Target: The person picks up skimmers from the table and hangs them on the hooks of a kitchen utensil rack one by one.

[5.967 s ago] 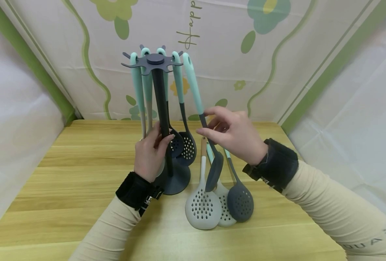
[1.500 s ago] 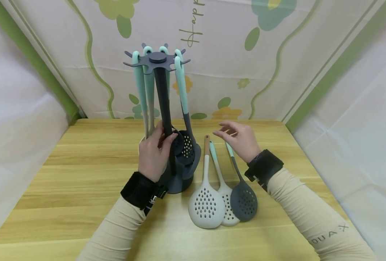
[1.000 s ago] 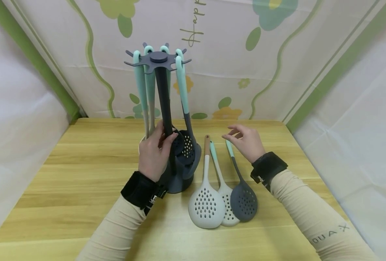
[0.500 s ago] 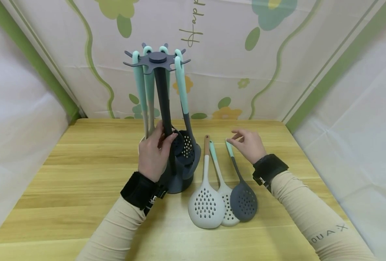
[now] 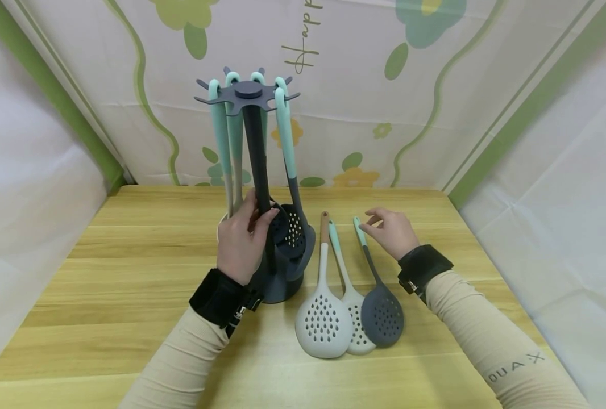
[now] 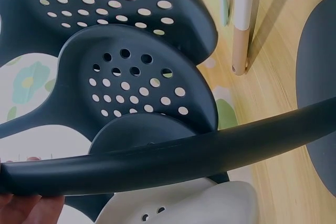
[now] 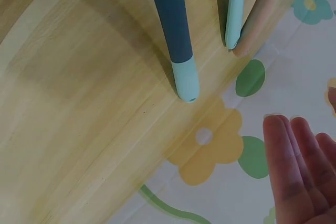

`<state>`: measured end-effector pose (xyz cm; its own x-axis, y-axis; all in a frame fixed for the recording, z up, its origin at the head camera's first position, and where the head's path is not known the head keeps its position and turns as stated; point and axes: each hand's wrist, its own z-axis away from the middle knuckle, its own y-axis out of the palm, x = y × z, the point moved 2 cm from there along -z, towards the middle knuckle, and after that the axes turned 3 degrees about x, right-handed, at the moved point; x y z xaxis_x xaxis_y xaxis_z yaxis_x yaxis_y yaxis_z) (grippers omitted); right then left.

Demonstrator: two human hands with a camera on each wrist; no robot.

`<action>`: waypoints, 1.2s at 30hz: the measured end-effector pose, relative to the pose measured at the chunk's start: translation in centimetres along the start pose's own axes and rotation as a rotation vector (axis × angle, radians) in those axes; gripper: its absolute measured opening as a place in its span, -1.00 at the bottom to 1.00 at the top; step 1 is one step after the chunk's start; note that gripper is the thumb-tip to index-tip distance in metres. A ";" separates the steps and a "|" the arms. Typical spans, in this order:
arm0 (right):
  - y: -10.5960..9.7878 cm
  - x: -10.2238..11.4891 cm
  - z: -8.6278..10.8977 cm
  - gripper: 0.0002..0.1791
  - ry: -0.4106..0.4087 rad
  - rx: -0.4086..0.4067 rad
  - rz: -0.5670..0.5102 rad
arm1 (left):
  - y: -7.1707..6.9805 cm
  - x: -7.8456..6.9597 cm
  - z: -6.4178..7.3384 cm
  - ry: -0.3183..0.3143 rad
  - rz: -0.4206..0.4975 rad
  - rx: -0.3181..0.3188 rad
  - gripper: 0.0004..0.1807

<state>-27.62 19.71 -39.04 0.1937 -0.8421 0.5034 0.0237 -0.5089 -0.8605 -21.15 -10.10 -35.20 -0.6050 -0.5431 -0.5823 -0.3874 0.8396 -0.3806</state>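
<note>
My left hand [image 5: 241, 244] grips the black pole [image 5: 256, 153] of an upright utensil stand. From its spoked top [image 5: 248, 91] hang several utensils by mint handles, with dark slotted heads [image 6: 139, 85] and a pale one behind the pole. My right hand [image 5: 392, 233] hovers beside the mint handle end of a dark grey skimmer [image 5: 382, 318]. Its fingers [image 7: 294, 177] look extended and hold nothing; in the right wrist view they are apart from that handle [image 7: 186, 80]. Left of this skimmer lie a pale mint-handled skimmer [image 5: 356, 329] and a white brown-handled skimmer [image 5: 323, 318].
A wooden table [image 5: 129, 272] bears everything. Behind it hangs a white flower-print cloth [image 5: 349, 113], with plain white cloth [image 5: 548, 170] at the sides. The stand's round dark base [image 5: 282, 289] sits left of the lying skimmers, whose heads overlap.
The dark-headed, mint-handled utensil my right hand held 6 seconds ago now hangs on the stand. My emptied right hand has moved right and slightly down. My left hand stays on the pole.
</note>
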 end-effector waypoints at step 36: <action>1.0 -1.9 0.4 -0.54 0.060 0.075 0.028 | 0.2 0.3 0.0 0.006 0.005 -0.006 -0.77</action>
<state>-27.59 20.82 -40.91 0.1367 -0.8659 0.4812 0.0933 -0.4723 -0.8765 -21.43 -10.11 -35.48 -0.6111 -0.5390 -0.5797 -0.3889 0.8423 -0.3733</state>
